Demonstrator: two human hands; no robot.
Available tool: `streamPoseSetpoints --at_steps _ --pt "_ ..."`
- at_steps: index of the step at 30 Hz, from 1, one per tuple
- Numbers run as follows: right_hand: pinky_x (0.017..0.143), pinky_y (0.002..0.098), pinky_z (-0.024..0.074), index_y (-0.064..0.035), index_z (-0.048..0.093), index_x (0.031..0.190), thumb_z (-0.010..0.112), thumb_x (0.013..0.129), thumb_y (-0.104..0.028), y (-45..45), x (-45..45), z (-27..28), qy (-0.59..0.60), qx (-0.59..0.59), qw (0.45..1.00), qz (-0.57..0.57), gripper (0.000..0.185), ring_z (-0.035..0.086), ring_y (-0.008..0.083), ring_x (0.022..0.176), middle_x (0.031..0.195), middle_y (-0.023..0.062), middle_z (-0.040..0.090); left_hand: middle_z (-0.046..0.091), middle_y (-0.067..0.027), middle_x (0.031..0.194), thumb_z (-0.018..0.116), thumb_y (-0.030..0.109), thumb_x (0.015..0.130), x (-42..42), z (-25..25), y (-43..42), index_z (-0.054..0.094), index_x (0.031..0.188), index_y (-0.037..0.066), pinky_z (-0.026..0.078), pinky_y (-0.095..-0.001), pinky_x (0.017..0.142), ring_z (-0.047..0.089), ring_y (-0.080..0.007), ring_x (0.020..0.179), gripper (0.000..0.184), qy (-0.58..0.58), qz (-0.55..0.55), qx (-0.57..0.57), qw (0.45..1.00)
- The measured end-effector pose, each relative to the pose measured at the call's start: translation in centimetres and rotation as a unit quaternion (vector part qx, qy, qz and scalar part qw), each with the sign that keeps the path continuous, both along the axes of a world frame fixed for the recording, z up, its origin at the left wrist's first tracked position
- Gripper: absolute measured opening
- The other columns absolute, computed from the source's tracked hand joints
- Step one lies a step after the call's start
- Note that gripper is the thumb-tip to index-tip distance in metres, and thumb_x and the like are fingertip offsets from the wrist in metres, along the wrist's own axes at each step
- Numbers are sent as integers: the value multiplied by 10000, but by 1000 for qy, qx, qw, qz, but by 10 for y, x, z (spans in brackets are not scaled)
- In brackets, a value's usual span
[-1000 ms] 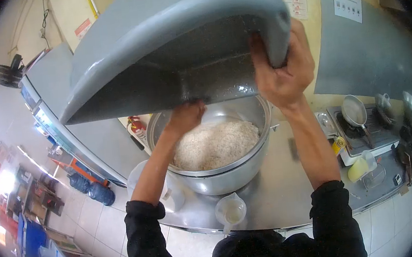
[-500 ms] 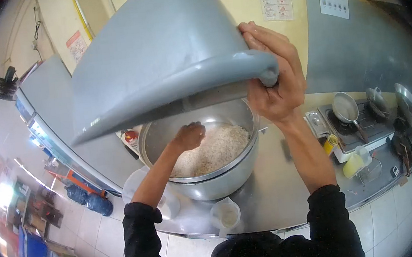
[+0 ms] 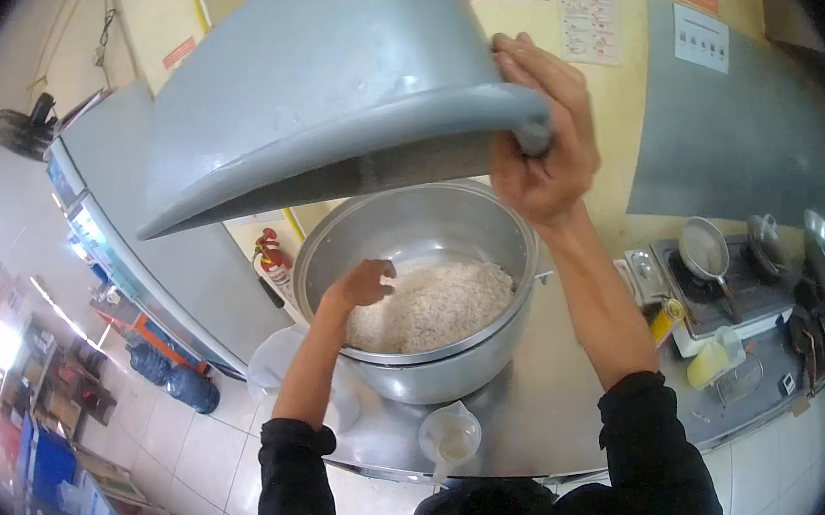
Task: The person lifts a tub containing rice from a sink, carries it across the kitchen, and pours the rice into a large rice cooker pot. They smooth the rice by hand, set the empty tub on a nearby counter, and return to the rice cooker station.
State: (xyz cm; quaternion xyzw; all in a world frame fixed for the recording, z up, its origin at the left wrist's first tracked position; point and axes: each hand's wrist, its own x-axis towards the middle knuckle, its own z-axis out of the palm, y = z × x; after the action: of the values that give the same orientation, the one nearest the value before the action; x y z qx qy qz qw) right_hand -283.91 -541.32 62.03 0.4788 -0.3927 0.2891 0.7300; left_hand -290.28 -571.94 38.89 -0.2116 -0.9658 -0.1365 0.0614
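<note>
My right hand (image 3: 550, 132) grips the rim of a large grey plastic tub (image 3: 313, 77), which is tipped over above a big metal pot (image 3: 424, 371). The tub's opening faces down, and most of its inside is hidden. A heap of pale, grainy food (image 3: 438, 305), perhaps cooked rice, lies in the pot. Just inside the pot's left part, my left hand (image 3: 365, 285) hovers over or beside the heap. Its fingers are loosely bent and apart, with nothing visible in them.
On the steel counter (image 3: 551, 424), a clear measuring jug (image 3: 452, 439) stands before the pot. A translucent container (image 3: 278, 360) is at its left. To the right are a stove (image 3: 722, 280) with pans and a yellow can (image 3: 668, 321). A fridge (image 3: 139, 186) stands left.
The view has shifted, so more of the pot shows under the tub. My left hand has loosened from a more curled shape. My right hand keeps its grip on the tilted tub.
</note>
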Motion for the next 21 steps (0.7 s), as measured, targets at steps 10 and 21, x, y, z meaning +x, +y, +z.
streamPoseSetpoints --at_steps 10,21 --pt "960 421 435 -37 539 1181 485 547 124 -81 -92 -23 -117 185 975 41 657 525 315 1099 1183 125 563 656 -122 961 672 339 756 1 -23 -23 626 959 48 488 -363 779 622 -289 875 357 -126 25 47 991" --pt "963 389 423 -12 546 1166 483 539 129 -67 -74 2 -64 112 992 12 646 523 319 1095 1173 133 566 669 -130 891 619 111 702 11 -12 -16 641 918 47 501 -360 771 638 -288 874 227 -107 45 56 992"
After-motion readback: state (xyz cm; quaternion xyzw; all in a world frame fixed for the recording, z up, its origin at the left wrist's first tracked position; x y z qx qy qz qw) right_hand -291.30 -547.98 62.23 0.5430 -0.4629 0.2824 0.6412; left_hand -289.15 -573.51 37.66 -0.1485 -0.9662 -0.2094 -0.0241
